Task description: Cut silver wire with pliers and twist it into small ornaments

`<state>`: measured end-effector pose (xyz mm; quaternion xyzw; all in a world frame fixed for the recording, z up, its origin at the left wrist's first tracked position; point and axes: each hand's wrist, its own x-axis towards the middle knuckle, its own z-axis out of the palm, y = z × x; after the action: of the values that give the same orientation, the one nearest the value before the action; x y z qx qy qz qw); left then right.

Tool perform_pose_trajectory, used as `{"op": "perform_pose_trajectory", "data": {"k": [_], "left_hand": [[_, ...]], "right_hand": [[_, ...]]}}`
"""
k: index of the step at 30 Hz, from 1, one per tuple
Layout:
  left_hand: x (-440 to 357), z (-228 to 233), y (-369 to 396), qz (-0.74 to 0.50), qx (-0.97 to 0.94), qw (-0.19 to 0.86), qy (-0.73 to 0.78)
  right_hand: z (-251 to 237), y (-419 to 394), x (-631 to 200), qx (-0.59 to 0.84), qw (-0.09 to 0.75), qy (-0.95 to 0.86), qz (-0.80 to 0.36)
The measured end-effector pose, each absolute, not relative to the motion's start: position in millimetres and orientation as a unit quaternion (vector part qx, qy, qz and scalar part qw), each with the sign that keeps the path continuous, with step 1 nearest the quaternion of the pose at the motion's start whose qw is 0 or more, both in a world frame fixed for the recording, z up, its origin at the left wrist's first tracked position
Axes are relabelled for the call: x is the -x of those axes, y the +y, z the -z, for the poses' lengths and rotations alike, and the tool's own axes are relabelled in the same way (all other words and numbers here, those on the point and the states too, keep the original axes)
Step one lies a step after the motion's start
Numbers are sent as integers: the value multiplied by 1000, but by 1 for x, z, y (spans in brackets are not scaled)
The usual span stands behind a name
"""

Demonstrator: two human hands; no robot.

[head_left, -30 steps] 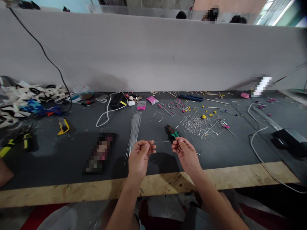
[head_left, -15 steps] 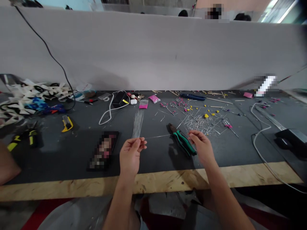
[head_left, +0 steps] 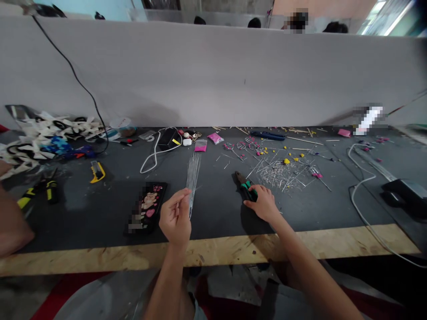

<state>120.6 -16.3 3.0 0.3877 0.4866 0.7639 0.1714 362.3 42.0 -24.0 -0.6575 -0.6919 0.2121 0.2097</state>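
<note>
My right hand (head_left: pixel 263 203) is closed around the green-and-black handles of the pliers (head_left: pixel 246 184), which lie on the dark table with their jaws pointing away from me. My left hand (head_left: pixel 175 218) is raised over the table near its front edge, with thumb and fingers pinched together. The thin wire in that pinch is hardly visible now. Just beyond the left hand lies a bundle of straight thin wires (head_left: pixel 193 171), its near end partly behind my fingers. Right of the pliers is a loose heap of short wire pieces (head_left: pixel 278 172).
A black phone (head_left: pixel 151 202) lies left of my left hand. Farther left are a yellow cutter (head_left: pixel 97 172) and black-yellow pliers (head_left: pixel 51 191), beside another person's arm (head_left: pixel 13 218). Pink packets (head_left: pixel 200 146), wire shapes (head_left: pixel 255 146) and blue-handled pliers (head_left: pixel 267 135) lie toward the grey partition (head_left: pixel 213 75).
My right hand has let go of its end of the wire, moved left and down, and taken hold of the pliers. My left hand has tilted and shifted slightly left and down.
</note>
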Motion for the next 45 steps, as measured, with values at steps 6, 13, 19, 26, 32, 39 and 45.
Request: {"op": "perform_pose_trajectory", "data": {"k": [6, 13, 19, 26, 32, 39, 45], "left_hand": [[-120, 4, -27, -654, -550, 68, 515], [-132, 0, -23, -641, -519, 217, 523], [-138, -3, -15, -588, -563, 181, 552], [-152, 0, -9, -524, -617, 143, 570], [-160, 2, -8, -512, -641, 117, 560], [-161, 0, -10, -534, -628, 136, 549], [-160, -1, -12, -444, -694, 25, 566]], "right_hand": [[10, 32, -371, 656, 240, -671, -248], [-20, -5, -386, 571, 347, -530, -522], [-27, -30, -381, 508, 288, -534, -612], [-27, -39, -374, 472, 258, -586, -606], [-40, -41, -367, 474, 231, -639, -561], [-42, -43, -364, 477, 234, -652, -541], [-38, -41, -366, 463, 239, -659, -543]]}}
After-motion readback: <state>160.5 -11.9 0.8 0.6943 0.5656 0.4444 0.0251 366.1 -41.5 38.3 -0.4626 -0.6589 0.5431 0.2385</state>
